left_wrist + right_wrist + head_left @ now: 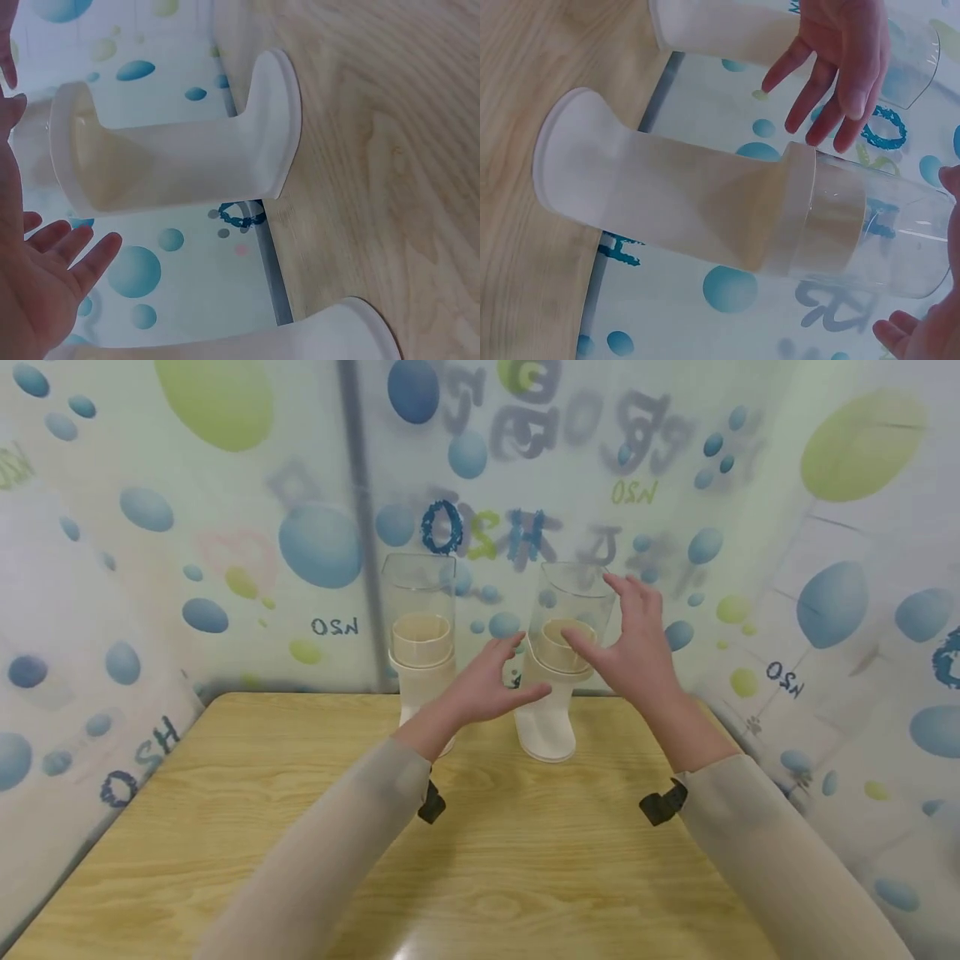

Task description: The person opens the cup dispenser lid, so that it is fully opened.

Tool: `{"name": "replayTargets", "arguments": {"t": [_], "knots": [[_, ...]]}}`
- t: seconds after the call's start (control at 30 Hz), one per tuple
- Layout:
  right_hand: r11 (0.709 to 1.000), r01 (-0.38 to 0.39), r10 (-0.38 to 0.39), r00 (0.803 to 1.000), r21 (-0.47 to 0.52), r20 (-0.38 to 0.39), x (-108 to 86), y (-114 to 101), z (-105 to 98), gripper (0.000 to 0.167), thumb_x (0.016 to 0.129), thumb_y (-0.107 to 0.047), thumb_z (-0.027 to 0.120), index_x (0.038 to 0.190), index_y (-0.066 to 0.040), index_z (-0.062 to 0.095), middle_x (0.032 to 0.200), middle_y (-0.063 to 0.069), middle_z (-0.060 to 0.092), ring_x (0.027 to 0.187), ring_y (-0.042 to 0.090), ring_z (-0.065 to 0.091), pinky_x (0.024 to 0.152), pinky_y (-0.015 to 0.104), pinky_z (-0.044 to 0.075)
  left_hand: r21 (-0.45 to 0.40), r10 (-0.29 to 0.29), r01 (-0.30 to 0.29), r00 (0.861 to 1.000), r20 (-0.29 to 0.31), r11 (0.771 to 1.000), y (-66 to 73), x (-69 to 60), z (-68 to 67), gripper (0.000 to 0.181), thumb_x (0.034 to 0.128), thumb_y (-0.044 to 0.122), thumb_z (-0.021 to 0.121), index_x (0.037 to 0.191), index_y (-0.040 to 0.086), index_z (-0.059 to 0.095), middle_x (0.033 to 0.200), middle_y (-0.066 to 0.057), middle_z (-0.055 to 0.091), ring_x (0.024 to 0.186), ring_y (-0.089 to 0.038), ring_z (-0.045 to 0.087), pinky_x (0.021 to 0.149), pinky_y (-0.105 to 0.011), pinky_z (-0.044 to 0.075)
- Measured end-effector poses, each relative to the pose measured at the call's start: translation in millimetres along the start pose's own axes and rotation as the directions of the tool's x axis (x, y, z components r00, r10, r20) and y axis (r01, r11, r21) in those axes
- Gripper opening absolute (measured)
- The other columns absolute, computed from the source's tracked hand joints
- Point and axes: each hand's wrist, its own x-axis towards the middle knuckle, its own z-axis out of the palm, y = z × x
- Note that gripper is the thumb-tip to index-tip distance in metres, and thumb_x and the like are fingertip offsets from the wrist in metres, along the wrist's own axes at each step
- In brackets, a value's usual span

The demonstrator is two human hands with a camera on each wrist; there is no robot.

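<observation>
While the left hand [491, 685] and right hand [636, 643] are flanking the right-hand dispenser [558, 670] toward the far edge of the table [540, 877] in the head view, both are holding fingers and thumbs well apart, apparently gripping nothing. In the left wrist view, its flared foot [274, 112] is resting on the wood, the stand looking stiff and probably light. In the right wrist view, the clear container [911, 232] is looking slick and perhaps fragile, the collar [799, 202] offering a surer two-handed hold.

The white stand [682, 195] looked like smooth, low-sheen plastic, its container [907, 255] clear and glossy; the bench [525, 843] showed smooth wood grain; the sleeves [337, 835] were matt cloth.
</observation>
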Motion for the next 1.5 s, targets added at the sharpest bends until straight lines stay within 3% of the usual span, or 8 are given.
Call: {"name": "replayTargets", "arguments": {"t": [0.23, 0.57, 0.7, 0.9, 1.0, 1.1, 1.23, 1.5], "knots": [[1.0, -0.016, 0.016, 1.0, 0.018, -0.018, 21.0, -4, 11, 0.087, 0.098, -0.047, 0.081, 0.169, -0.02, 0.04, 0.18, 0.019, 0.016, 0.161, 0.048, 0.035, 0.12, 0.072, 0.042, -0.054, -0.034, 0.033, 0.999, -0.011, 0.998, -5.3, 29.7, 1.3, 0.115, 0.0955, 0.063, 0.079, 0.178, 0.015, 0.014, 0.182, -0.01, 0.026, 0.161, -0.035, 0.041, 0.127, -0.057, 0.043], [0.998, -0.034, 0.035, 0.999, 0.058, -0.025, 24.1, 2, 24, 0.071, 0.099, -0.047, 0.081, 0.158, -0.017, 0.057, 0.178, 0.01, 0.028, 0.15, 0.048, 0.05, 0.114, 0.067, 0.047, -0.172, -0.073, 0.067, 0.997, -0.03, 0.983, 2.5, 51.4, 12.1, 0.136, 0.0858, 0.06, 0.09, 0.179, 0.021, -0.001, 0.184, -0.011, 0.019, 0.169, -0.034, 0.026, 0.132, -0.059, 0.034], [0.998, -0.029, 0.033, 0.998, 0.061, -0.057, 21.8, 4, 29, 0.07, 0.098, -0.046, 0.082, 0.156, -0.016, 0.058, 0.174, 0.01, 0.032, 0.13, 0.048, 0.063, 0.098, 0.062, 0.055, -0.22, -0.072, 0.062, 0.997, -0.036, 0.974, 4.8, 56.0, 18.2, 0.142, 0.0828, 0.056, 0.094, 0.178, 0.027, -0.007, 0.186, -0.007, 0.01, 0.171, -0.032, 0.02, 0.134, -0.06, 0.029], [0.999, -0.008, 0.013, 0.995, 0.051, -0.097, 19.1, 7, 32, 0.068, 0.098, -0.043, 0.083, 0.153, -0.014, 0.057, 0.172, 0.01, 0.034, 0.102, 0.048, 0.067, 0.081, 0.055, 0.054, -0.26, -0.062, 0.043, 0.996, -0.066, 0.965, 5.5, 57.1, 27.8, 0.143, 0.0804, 0.053, 0.097, 0.178, 0.023, -0.003, 0.18, -0.014, 0.026, 0.161, -0.032, 0.037, 0.128, -0.058, 0.04], [0.998, 0.002, 0.005, 0.995, 0.066, -0.104, 18.1, 9, 33, 0.068, 0.097, -0.041, 0.084, 0.153, -0.014, 0.056, 0.172, 0.01, 0.033, 0.106, 0.047, 0.066, 0.084, 0.055, 0.055, -0.241, -0.052, 0.023, 0.992, -0.115, 0.97, 3.3, 57.7, 34.4, 0.141, 0.0789, 0.052, 0.098, 0.178, 0.02, 0.003, 0.176, -0.015, 0.031, 0.157, -0.032, 0.042, 0.125, -0.057, 0.043], [0.995, 0.014, -0.004, 0.995, 0.101, -0.099, 18.0, 10, 33, 0.071, 0.095, -0.04, 0.084, 0.154, -0.014, 0.054, 0.173, 0.01, 0.032, 0.123, 0.044, 0.064, 0.102, 0.056, 0.056, -0.216, -0.05, 0.012, 0.984, -0.171, 0.976, 1.8, 56.1, 40.4, 0.14, 0.078, 0.052, 0.098, 0.178, 0.02, 0.005, 0.176, -0.014, 0.032, 0.155, -0.031, 0.043, 0.124, -0.055, 0.045], [0.985, 0.039, -0.024, 0.995, 0.17, -0.095, 18.3, 14, 32, 0.072, 0.094, -0.034, 0.085, 0.154, -0.01, 0.053, 0.173, 0.011, 0.031, 0.143, 0.039, 0.055, 0.121, 0.059, 0.048, -0.184, -0.058, 0.014, 0.97, -0.235, 0.983, 3.2, 51.1, 49.0, 0.14, 0.0774, 0.056, 0.097, 0.178, 0.021, 0.006, 0.177, -0.013, 0.032, 0.151, -0.03, 0.045, 0.121, -0.054, 0.048], [0.966, 0.022, 0.002, 0.996, 0.258, -0.092, 15.8, 18, 32, 0.076, 0.092, -0.032, 0.088, 0.153, -0.008, 0.049, 0.177, 0.011, 0.022, 0.154, 0.04, 0.045, 0.126, 0.061, 0.042, -0.139, -0.105, 0.067, 0.95, -0.292, 0.988, 13.7, 41.3, 58.9, 0.138, 0.0765, 0.063, 0.095, 0.177, 0.026, 0.008, 0.173, -0.012, 0.036, 0.153, -0.035, 0.043, 0.119, -0.058, 0.049]]}}
